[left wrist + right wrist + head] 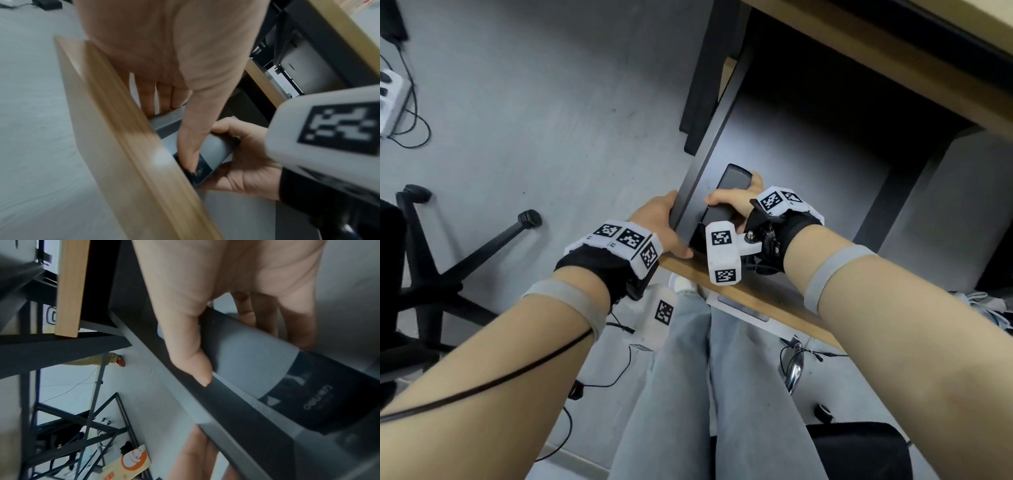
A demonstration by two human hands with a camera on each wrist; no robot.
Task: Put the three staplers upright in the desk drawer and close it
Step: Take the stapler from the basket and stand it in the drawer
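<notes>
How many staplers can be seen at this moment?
1. The stapler is gripped by the right hand inside the open drawer, against its left wall. The others may be hidden deeper in the drawer or out of view.

Open desk drawer [690, 192], dark metal wall and wooden front, with a grey stapler [726, 195] inside; grey floor [534, 102] below carrying cables and chair legs.

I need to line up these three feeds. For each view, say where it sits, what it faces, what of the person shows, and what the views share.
Head: on the head, facing down; both forearms, left hand on the open drawer, right hand.
Left wrist: along the left palm to the drawer's wooden front.
Right wrist: along the right thumb and fingers.
Shared: the grey stapler the right hand grips.
</notes>
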